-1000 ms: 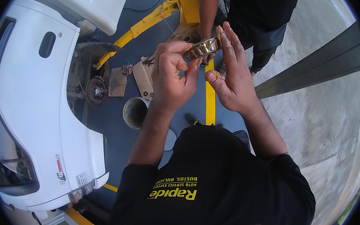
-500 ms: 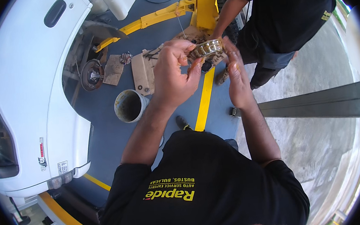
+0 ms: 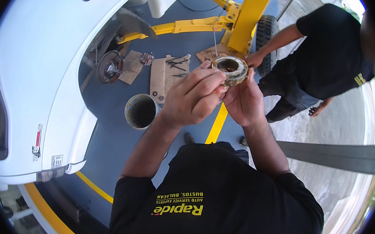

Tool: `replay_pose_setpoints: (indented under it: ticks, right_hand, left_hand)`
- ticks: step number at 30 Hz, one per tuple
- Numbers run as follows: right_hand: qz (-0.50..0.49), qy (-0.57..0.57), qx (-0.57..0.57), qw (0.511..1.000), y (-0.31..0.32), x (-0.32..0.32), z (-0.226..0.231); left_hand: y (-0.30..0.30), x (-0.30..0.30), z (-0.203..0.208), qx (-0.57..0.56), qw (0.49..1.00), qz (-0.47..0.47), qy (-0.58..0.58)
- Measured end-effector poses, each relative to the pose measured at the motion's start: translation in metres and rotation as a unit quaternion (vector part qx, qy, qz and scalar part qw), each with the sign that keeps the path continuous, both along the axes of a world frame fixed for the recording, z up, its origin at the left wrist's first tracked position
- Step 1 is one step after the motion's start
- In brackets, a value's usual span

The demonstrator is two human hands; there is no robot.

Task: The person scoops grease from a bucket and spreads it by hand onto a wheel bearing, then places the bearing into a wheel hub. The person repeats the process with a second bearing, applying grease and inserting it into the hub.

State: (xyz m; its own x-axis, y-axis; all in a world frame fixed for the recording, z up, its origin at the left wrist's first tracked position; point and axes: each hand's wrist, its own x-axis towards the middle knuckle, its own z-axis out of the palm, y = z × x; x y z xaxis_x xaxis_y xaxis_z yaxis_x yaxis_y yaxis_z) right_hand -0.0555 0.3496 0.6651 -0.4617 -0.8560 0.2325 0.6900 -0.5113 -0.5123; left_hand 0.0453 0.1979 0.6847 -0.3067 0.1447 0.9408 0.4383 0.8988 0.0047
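Both my hands hold a ring-shaped roller bearing [image 3: 239, 75] smeared with brownish grease, raised in front of me. Its round bore faces up toward the view. The fingers of my left hand [image 3: 197, 95] are bent and pinch the bearing's near left edge. My right hand [image 3: 247, 102] supports it from below and from the right, with fingertips against its rim; part of that grip is hidden behind the bearing. Grease shows on my fingers.
A grey bucket [image 3: 130, 113] stands on the blue floor. Beyond it lies cardboard [image 3: 160, 77] with pliers-like tools [image 3: 178, 64] and small rings. A wheel hub [image 3: 109, 68], a white vehicle [image 3: 39, 84] and a yellow lift post [image 3: 254, 12] surround this. A co-worker [image 3: 328, 57] stands at right.
The bearing has turned from edge-on to bore-up and moved slightly right and down. My right palm has shifted from beside it to underneath. The co-worker appears farther right.
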Motion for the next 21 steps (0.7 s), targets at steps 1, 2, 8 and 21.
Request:
replay_pose_setpoints:
  ticks: [1, 2, 8, 21]
  right_hand:
    - [0.016, -0.038, -0.019, 0.999, -0.009, 0.002, -0.004]
    - [0.037, -0.041, -0.033, 0.998, -0.019, 0.001, -0.005]
    - [0.107, -0.081, -0.003, 0.991, -0.061, -0.004, -0.019]
    - [0.193, 0.119, 0.058, 0.972, -0.105, -0.070, -0.037]
  left_hand:
    - [-0.008, 0.004, 0.003, 0.013, 1.000, 0.004, -0.015]
    - [-0.014, 0.008, 0.007, 0.026, 0.999, 0.010, -0.029]
    - [-0.045, 0.015, 0.013, 0.173, 0.977, 0.095, -0.074]
    - [-0.071, 0.022, 0.034, 0.155, 0.910, 0.178, -0.342]
